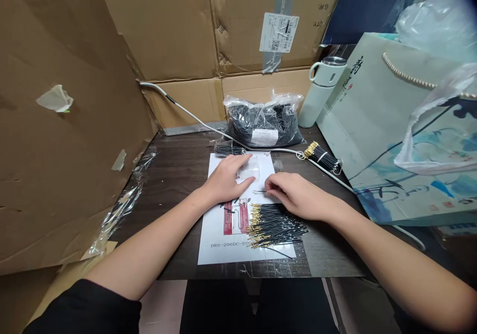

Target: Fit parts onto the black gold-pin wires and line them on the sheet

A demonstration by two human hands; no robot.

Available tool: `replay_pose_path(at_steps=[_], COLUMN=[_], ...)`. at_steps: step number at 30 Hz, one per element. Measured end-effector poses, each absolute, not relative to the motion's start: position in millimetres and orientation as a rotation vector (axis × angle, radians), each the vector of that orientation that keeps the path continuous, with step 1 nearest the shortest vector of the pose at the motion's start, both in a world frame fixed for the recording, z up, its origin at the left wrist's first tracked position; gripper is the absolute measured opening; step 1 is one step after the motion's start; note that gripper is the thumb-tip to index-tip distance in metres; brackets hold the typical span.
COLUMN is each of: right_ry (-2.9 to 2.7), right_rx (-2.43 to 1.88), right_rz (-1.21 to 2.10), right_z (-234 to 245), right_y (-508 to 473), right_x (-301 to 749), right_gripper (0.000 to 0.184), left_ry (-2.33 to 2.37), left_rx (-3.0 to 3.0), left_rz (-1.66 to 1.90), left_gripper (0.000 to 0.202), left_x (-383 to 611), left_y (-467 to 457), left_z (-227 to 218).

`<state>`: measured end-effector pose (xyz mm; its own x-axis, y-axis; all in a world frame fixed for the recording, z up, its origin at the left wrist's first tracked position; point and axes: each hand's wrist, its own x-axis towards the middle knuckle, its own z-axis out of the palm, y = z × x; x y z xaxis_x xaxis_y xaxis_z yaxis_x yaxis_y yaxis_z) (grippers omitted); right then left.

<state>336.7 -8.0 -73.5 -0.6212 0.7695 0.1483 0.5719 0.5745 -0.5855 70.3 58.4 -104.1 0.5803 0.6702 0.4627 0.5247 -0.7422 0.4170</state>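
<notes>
My left hand (228, 177) curves its thumb and fingers around a clear plastic container (252, 168) that rests on a printed sheet. My right hand (294, 192) is closed in a pinch on a thin wire (260, 191), whose tip points left toward the container. Below the right hand lies a loose pile of black wires (278, 224) with gold-coloured ends on the left. Several short black sleeve pieces (228, 208) are scattered on the printed sheet (208, 244), near a red picture.
Behind the hands sit a bag of black pieces (264, 120) and a small bundle of black pieces (229, 148). A tied wire bundle (323, 156) lies beside a white cable (194, 117). A bottle (322, 93), a paper bag (421, 125) and cardboard (67, 140) border the table.
</notes>
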Motion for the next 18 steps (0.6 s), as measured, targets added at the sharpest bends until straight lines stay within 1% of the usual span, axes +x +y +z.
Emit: replay_pose_path(at_steps=[1,2,5,9,11,14,18], right_ry=[-2.380,-2.348,-2.323,-2.325,-2.319,-2.306,-2.303], right_rx=[-1.035,-0.986,-0.905,-0.887,-0.888,-0.885,-0.898], right_rz=[0.706,0.697,0.614,0.544,0.545,0.540,0.543], right_z=[-76,-78,-87,-93,-93,-93,-97], right_y=[-6,-5,0,5,6,6,6], right_x=[338,339,342,345,346,345,342], right_gripper=[0.009,0.009,0.016,0.016,0.016,0.015,0.015], left_ry=[0.995,0.995,0.987,0.992,0.986,0.947,1.046], left_rx=[2.580,2.583,2.598,2.600,2.609,2.624,2.582], left_rz=[0.882,0.868,0.841,0.836,0.884,1.038,1.239], left_gripper=[0.061,0.060,0.059,0.065,0.065,0.056,0.033], left_x=[70,69,67,67,67,65,56], left_y=[59,59,61,60,57,54,65], left_z=[-104,-104,-105,-102,-97,-88,-79])
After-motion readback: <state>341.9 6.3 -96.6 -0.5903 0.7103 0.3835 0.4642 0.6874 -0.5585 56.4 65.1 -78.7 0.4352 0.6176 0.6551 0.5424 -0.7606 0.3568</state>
